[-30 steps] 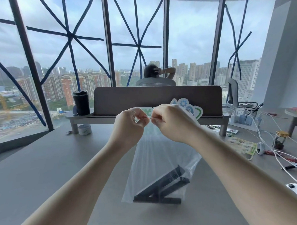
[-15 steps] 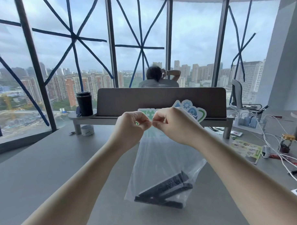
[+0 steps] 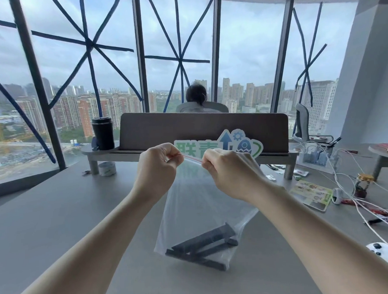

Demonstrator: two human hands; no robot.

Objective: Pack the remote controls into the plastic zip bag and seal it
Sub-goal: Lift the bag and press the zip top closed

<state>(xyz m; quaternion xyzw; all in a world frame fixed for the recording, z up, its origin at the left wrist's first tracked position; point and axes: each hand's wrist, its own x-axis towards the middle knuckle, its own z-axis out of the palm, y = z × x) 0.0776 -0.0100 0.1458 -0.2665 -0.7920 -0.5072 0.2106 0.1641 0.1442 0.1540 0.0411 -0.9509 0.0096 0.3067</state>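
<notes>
Three remote controls point(image 3: 203, 247) inside plastic zip bag point(image 3: 197, 204).

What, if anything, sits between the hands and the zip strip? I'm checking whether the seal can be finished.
Nothing visible does. The left hand and right hand each already pinch the zip strip, with bare strip between them.
</notes>
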